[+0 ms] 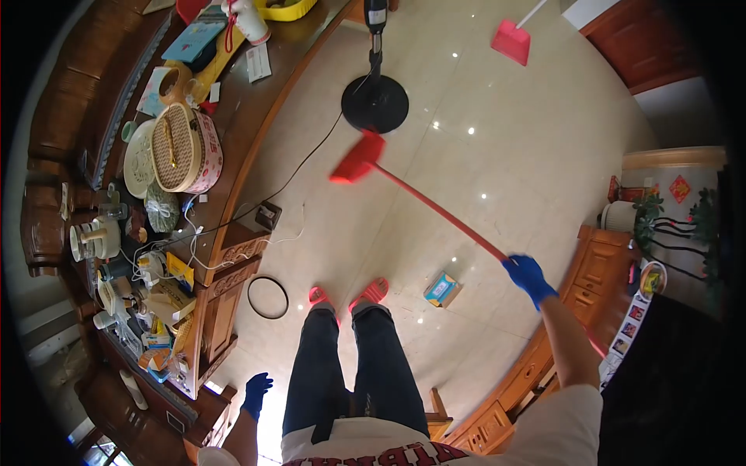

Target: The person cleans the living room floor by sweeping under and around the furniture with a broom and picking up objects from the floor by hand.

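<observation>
My right hand, in a blue glove, is wrapped round the long red handle of a broom. The broom's red head is a little blurred and lies over the tiled floor, close to the round black stand base. My left hand, also blue-gloved, hangs low beside my left leg, holding nothing, with its fingers apart. A small blue and brown box sits on the floor to the right of my red slippers.
A cluttered wooden table runs along the left, with a cable trailing from it to the stand base. On the floor are a black ring and a dark square object. A red dustpan is far right; wooden cabinets line the right.
</observation>
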Demonstrator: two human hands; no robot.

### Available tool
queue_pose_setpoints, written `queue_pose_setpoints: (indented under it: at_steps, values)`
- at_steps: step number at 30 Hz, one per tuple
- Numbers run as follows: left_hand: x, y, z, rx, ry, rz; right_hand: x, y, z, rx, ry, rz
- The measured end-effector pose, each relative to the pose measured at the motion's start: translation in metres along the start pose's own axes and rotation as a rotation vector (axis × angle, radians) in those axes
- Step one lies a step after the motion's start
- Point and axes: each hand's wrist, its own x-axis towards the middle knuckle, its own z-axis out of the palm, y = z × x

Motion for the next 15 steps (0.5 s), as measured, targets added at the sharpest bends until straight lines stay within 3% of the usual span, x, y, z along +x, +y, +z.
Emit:
queue_pose_setpoints:
  at_steps: [3,4,11,15]
  values:
    - [0.010,0.015,0.027,0.066,-0.034,0.005,-0.097,0.089,-0.017,-0.060,0.005,0.146]
    - [0.014,0.023,0.038,0.059,-0.037,0.019,-0.127,0.095,-0.035,-0.069,-0.080,0.236]
    - [0.036,0.105,0.085,0.082,-0.042,0.036,-0.258,0.141,-0.105,-0.251,0.016,0.482]
    - [0.037,0.162,0.098,0.039,0.013,0.035,-0.302,0.185,-0.077,-0.259,0.021,0.537]
